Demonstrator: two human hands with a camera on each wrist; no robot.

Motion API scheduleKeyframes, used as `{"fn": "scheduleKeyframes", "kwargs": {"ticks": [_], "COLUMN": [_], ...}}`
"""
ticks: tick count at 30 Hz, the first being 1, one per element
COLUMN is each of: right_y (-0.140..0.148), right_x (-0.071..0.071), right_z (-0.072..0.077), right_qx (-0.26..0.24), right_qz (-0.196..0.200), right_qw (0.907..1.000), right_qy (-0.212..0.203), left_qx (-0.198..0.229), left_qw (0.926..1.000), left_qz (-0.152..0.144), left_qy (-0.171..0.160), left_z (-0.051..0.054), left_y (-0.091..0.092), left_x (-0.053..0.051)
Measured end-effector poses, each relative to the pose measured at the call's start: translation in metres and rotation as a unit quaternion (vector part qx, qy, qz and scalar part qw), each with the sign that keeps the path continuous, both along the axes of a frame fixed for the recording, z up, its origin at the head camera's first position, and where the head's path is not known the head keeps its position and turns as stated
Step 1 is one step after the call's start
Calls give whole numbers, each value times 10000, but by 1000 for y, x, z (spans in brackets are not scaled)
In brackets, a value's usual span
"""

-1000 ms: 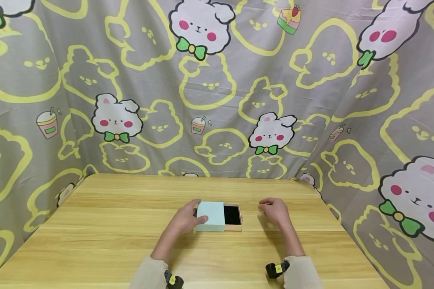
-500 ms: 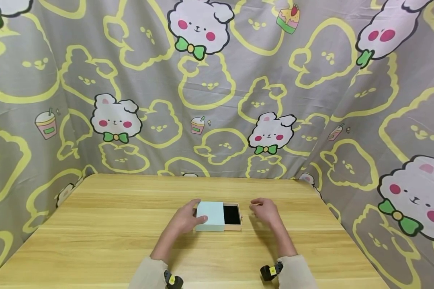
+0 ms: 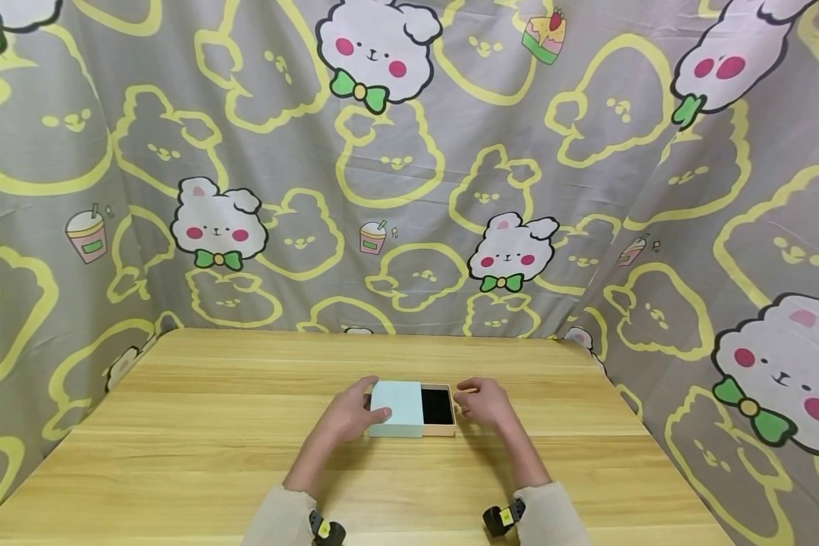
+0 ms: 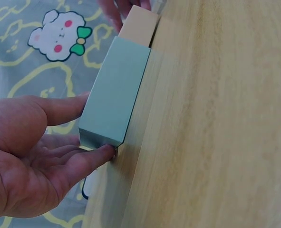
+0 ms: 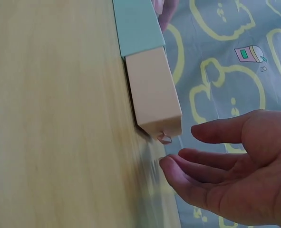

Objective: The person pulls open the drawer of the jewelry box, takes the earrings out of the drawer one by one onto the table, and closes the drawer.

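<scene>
A drawer-style gift box with a pale blue-green sleeve (image 3: 397, 406) lies on the table. Its peach inner drawer (image 3: 440, 430) is slid partway out to the right, showing a black lining (image 3: 438, 407). My left hand (image 3: 348, 412) holds the sleeve at its left end, thumb on one side and fingers around the end and far side. Just right of the drawer is my right hand (image 3: 486, 402), fingers bent loosely with nothing between them. In the right wrist view, a small ribbon pull (image 5: 164, 138) sticks out of the drawer's end, close to those fingertips but apart from them.
The light wood table (image 3: 232, 432) extends on every side of the box. Behind it and to both sides hangs a grey curtain (image 3: 409, 296) printed with cartoon animals. Black wrist cameras (image 3: 501, 521) sit at both cuffs.
My right hand has moved left across the table, up to the drawer's pull end. The left hand and the box have stayed in place.
</scene>
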State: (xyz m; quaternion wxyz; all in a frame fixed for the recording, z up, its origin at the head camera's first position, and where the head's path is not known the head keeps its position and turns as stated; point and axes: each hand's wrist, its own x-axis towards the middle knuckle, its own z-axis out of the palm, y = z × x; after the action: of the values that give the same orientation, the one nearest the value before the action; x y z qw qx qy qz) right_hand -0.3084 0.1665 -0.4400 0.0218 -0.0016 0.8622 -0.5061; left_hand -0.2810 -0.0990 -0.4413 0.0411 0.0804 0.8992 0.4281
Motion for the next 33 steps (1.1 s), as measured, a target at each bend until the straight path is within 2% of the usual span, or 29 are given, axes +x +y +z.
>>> {"fn": "scheduleKeyframes", "kwargs": {"ticks": [11,20,33], "right_y": [-5,-7,-7], "right_x": [0,1,0], "right_z": [-1,-1,-4], "right_qx": [292,228,459], "right_qz": [87,132,64], "right_qw": [9994,9996,9987], "right_qy": [134,73,192], "left_qx": [-29,1,-59], "left_qw": [10000,10000,9999], "left_qz": [48,47,26], "left_qy": [7,25,94], "left_z": [1,0,0], "left_y": [1,0,0], "left_x": [1,1,1]}}
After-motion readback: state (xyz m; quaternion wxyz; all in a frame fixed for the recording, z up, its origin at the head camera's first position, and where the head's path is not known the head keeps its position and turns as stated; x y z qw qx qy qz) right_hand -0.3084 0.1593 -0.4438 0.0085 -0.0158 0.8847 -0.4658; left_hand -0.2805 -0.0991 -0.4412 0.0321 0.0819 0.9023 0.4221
